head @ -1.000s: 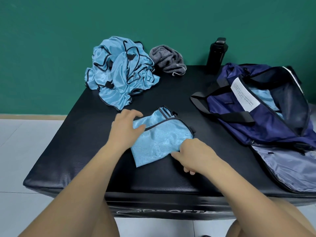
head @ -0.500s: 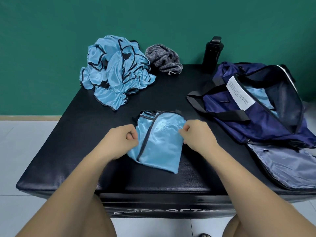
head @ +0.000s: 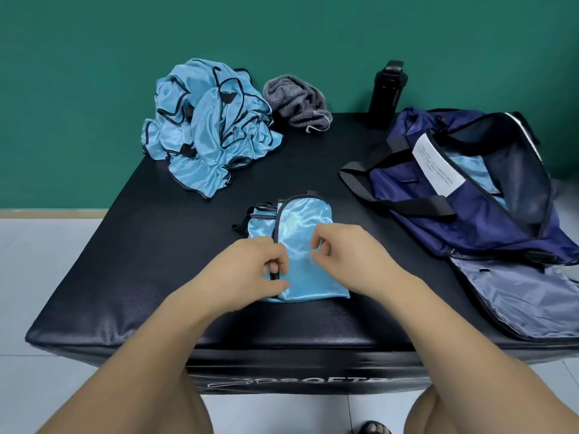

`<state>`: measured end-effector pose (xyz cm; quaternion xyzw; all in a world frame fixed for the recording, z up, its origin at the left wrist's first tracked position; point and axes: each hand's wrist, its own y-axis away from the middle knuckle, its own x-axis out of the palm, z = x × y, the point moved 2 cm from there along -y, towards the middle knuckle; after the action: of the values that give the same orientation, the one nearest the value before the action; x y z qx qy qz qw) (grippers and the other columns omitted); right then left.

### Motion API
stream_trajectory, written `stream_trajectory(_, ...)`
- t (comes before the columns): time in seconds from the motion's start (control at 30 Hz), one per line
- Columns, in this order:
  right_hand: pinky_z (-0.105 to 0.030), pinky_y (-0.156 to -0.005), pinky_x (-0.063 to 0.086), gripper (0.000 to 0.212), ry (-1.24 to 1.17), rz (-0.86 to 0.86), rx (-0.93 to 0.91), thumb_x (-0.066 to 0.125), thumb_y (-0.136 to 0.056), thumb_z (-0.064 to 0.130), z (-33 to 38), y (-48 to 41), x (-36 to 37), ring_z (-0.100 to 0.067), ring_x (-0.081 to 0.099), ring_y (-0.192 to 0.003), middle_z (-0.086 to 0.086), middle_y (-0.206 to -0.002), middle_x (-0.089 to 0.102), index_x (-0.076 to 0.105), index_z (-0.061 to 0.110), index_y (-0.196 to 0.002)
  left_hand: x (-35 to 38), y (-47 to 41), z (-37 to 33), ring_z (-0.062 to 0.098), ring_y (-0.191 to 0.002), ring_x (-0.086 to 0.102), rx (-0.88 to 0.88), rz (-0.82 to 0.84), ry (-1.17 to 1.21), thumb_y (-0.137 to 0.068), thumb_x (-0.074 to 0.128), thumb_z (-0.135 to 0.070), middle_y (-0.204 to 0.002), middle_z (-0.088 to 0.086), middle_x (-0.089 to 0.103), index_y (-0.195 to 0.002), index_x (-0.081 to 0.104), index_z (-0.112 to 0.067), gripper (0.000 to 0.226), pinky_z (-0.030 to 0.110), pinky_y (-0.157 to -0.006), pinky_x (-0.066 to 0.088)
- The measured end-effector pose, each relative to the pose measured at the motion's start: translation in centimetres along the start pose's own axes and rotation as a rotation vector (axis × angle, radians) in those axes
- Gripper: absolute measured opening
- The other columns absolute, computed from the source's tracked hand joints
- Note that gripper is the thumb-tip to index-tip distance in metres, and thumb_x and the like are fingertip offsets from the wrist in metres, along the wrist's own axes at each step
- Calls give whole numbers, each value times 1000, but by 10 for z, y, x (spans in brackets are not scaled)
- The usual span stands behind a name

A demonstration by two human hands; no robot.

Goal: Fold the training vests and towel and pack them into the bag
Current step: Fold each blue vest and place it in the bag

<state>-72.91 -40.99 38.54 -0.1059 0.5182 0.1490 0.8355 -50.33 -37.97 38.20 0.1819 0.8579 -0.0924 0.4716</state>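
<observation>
One black padded table [head: 141, 277] holds it all: on its right side the navy bag [head: 423, 195] lies unzipped, light-blue cloth [head: 466, 170] inside; at its far left, the heap of unfolded vests [head: 213, 136]; at its near middle, the folded vest [head: 300, 233] — left hand [head: 250, 270] and right hand [head: 347, 255] have closed in from its sides since a moment ago. The left pinches its dark-trimmed edge, the right its fabric — grey towel [head: 294, 101] at the far edge.

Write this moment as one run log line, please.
left hand: pinches folded vest trim | right hand: pinches its fabric | vest pile, towel: not yet folded | bag: open
</observation>
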Motion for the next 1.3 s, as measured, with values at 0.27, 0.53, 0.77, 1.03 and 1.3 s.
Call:
stream_trajectory(0.27,-38,-86,54,23,39,269,-116,70,-91,55,7,7,16,-10,59,-93,14,-102,58,55,39,-98,17,-2,-9,-1,-94,49,51,119,-180,-81,81,-43,-101,-20,55,-99,63,-39,26,32,-83,53)
stream_trajectory(0.53,-35,-74,48,50,136,282,-173,82,-74,60,13,13,19,-14,51,-93,13,-97,49,45,40,-101,22,-4,-14,3,-96,43,75,82,-329,-84,73,-42,-100,-16,49,-96,62,-36,18,26,-72,39)
stream_trajectory(0.77,-38,-81,49,38,203,220,-192,76,-81,50,11,9,19,-18,51,-94,8,-100,51,54,31,-106,13,-7,-12,9,-78,53,15,-24,-74,-87,66,-30,-89,-12,62,-89,58,-32,8,30,-71,44)
stream_trajectory(1.03,-43,-67,50,22,-77,-39,-78,68,-94,38,-10,0,-12,-13,55,-71,6,-74,59,55,27,-81,0,-5,-2,12,-55,44,-83,-132,144,-106,57,-38,-70,-1,58,-101,48,-32,12,41,-63,47)
stream_trajectory(1.3,-40,-70,53,19,-351,-113,10,74,-94,38,-21,-5,-27,-14,61,-68,5,-75,65,67,22,-87,-4,-6,4,9,-75,58,-115,-178,114,-88,80,-35,-85,-12,62,-90,56,-34,24,33,-70,50)
